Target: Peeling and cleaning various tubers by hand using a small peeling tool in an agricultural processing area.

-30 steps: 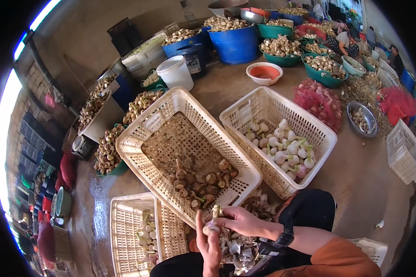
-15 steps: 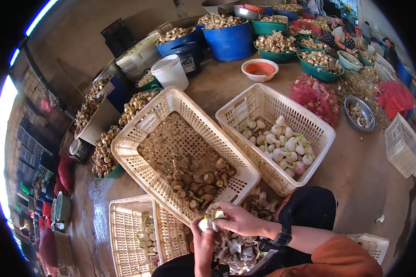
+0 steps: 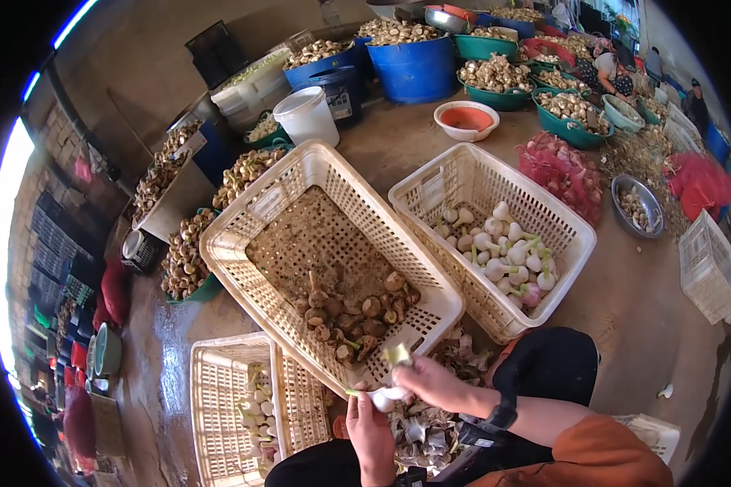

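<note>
My left hand [image 3: 369, 434] grips a peeled white garlic bulb [image 3: 386, 398] with a short green stem pointing left. Just right of it, my right hand [image 3: 430, 381] pinches a pale yellow-green piece of skin [image 3: 398, 355], blurred by motion. Beyond my hands, a tilted white crate [image 3: 231, 243] holds soil-brown garlic bulbs [image 3: 372, 329]. To its right, another crate [image 3: 573, 264] holds white peeled bulbs [image 3: 516, 256]. A third crate [image 3: 207, 414] at lower left also has white bulbs. Papery peelings [image 3: 418, 434] lie below my hands.
Blue tubs [image 3: 410, 73] and green basins [image 3: 564, 122] heaped with garlic stand behind. A red-orange bowl [image 3: 466, 118], white bucket [image 3: 307, 118], red mesh sacks [image 3: 556, 174] and steel basin [image 3: 636, 207] sit on the floor. People [image 3: 609, 73] crouch at back right.
My right hand has moved right, pulling skin away from the bulb in my left hand. The bulb, mostly covered a second ago, now shows white.
</note>
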Tool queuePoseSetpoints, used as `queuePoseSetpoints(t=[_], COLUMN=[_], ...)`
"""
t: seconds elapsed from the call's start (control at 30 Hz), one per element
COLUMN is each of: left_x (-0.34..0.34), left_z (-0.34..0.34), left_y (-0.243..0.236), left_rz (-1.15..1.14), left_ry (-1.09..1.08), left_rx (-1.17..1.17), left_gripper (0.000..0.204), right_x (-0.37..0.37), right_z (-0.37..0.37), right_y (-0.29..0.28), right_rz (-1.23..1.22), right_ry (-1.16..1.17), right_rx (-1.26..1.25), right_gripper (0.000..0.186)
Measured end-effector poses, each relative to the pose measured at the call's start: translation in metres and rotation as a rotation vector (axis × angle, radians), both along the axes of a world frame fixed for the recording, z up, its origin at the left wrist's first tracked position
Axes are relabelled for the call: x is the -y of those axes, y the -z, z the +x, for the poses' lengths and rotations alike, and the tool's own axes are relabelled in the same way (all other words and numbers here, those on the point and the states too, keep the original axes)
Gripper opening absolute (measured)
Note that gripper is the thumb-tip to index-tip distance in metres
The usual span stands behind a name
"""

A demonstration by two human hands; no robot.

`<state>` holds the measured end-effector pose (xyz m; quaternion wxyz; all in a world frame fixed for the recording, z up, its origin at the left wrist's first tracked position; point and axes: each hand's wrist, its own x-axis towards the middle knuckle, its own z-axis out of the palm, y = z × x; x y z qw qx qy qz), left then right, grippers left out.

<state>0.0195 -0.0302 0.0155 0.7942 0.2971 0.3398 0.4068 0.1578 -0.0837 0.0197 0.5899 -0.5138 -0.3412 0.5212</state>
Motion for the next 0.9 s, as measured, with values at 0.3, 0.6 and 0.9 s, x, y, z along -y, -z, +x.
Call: queuePoseSetpoints(t=[0.3, 0.6, 0.9], left_x=[-0.104, -0.096, -0.114], left_z=[-0.093, -0.069, -0.085], left_y=[-0.038, -0.038, 0.024], left_rz=[1.021, 0.363, 0.593], left_ry=[-0.561, -0.367, -0.176], left_rx=[-1.303, -0.97, -0.88], left_gripper=[0.051, 0.043, 0.031], right_x=[-0.013, -0.294, -0.278], right_z=[0.014, 0.05, 0.022], right_y=[0.042, 0.09, 0.085], right_rz=[0.175, -0.237, 0.03], right_ry=[-0.665, 0.137, -0.067], right_rx=[1.234, 0.906, 0.359], right_gripper=[0.021, 0.021, 0.014])
